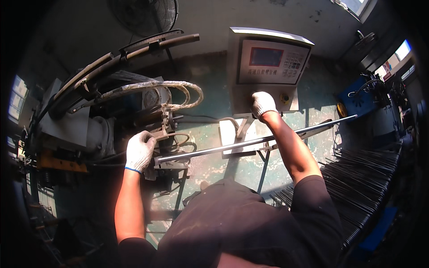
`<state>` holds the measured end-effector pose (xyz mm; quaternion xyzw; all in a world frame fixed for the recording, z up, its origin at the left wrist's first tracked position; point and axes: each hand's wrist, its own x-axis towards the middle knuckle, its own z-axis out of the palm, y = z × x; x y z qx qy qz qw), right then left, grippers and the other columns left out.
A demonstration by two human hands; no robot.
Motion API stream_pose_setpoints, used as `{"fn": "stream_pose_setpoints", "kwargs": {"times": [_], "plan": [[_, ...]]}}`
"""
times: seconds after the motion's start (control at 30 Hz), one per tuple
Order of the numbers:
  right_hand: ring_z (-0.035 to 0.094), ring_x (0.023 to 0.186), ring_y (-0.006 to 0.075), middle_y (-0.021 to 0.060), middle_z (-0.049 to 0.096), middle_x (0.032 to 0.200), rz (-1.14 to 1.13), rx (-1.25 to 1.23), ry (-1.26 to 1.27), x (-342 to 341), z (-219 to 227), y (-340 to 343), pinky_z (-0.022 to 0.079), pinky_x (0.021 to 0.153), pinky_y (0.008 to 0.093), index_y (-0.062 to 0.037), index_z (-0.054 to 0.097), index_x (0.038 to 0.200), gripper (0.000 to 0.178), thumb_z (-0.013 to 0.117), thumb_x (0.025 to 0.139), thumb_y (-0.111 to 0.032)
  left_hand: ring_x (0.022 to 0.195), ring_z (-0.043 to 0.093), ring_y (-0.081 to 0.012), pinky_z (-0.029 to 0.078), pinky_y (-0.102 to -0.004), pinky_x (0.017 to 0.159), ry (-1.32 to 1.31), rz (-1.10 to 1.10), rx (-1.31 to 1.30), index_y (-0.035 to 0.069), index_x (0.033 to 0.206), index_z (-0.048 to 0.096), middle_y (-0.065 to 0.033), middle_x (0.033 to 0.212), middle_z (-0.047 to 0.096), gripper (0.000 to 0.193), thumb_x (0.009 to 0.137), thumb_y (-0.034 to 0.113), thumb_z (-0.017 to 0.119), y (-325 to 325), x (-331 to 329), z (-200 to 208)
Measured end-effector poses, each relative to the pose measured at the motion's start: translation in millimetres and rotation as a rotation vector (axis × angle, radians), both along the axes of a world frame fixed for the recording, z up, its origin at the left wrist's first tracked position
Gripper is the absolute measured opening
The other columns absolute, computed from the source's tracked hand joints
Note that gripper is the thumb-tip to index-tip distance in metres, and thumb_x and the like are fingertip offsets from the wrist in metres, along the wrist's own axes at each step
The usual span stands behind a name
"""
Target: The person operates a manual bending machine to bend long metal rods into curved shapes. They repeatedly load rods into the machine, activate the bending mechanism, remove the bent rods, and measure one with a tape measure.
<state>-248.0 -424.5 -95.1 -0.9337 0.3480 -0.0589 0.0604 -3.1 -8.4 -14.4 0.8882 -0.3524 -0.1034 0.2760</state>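
Left hand closed on machine clamp beside rod; right hand curled at control panel. Rod best kept level, fully seated.

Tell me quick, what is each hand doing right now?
Left hand: gloved, closed on the end of the long metal rod at the machine.
Right hand: gloved, pressed against the control box; open or shut cannot be told.
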Motion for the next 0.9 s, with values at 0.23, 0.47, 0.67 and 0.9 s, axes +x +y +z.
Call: {"fn": "stream_pose_setpoints", "kwargs": {"times": [0.23,0.47,0.67,0.9], "plan": [[0.075,0.091,0.0445,0.0253,0.076,0.09,0.137,-0.033,-0.064,-11.1,-8.9,-9.7,0.061,0.083,0.0479,-0.0013,0.081,0.088,0.017,0.068,0.081,-0.01,0.086,0.072,-0.0366,0.055,-0.0417,0.081,0.049,0.018,0.013,0.0,0.095,0.075,-0.0221,0.088,0.073,0.02,0.092,0.018,0.068,-1.6,-0.3,2.6],[0.076,0.097,0.0422,0.0244,0.077,0.098,-0.193,0.073,0.218,1.8,17.7,-2.2,0.061,0.087,0.0503,-0.0055,0.082,0.09,0.023,0.073,0.085,-0.026,0.087,0.072,-0.0368,0.055,-0.042,0.081,0.055,0.035,0.005,-0.001,0.096,0.075,-0.0223,0.089,0.073,0.02,0.092,0.018,0.069,1.3,2.3,-3.2],[0.077,0.093,0.0427,0.0244,0.077,0.092,0.072,-0.068,0.03,-16.7,4.2,-2.1,0.062,0.083,0.0481,-0.0032,0.081,0.087,0.023,0.068,0.086,-0.022,0.085,0.072,-0.0364,0.055,-0.0417,0.08,0.043,0.019,-0.006,-0.001,0.095,0.075,-0.0218,0.088,0.073,0.02,0.092,0.018,0.069,0.5,2.0,-3.5],[0.077,0.095,0.043,0.0254,0.077,0.094,0.099,-0.032,0.194,1.8,13.3,-13.8,0.062,0.084,0.0476,-0.0037,0.082,0.091,0.019,0.067,0.086,-0.014,0.082,0.072,-0.0355,0.055,-0.0411,0.079,0.014,0.003,-0.002,0.0,0.094,0.075,-0.0215,0.085,0.072,0.019,0.092,0.017,0.068,1.7,-2.0,0.0]]}}
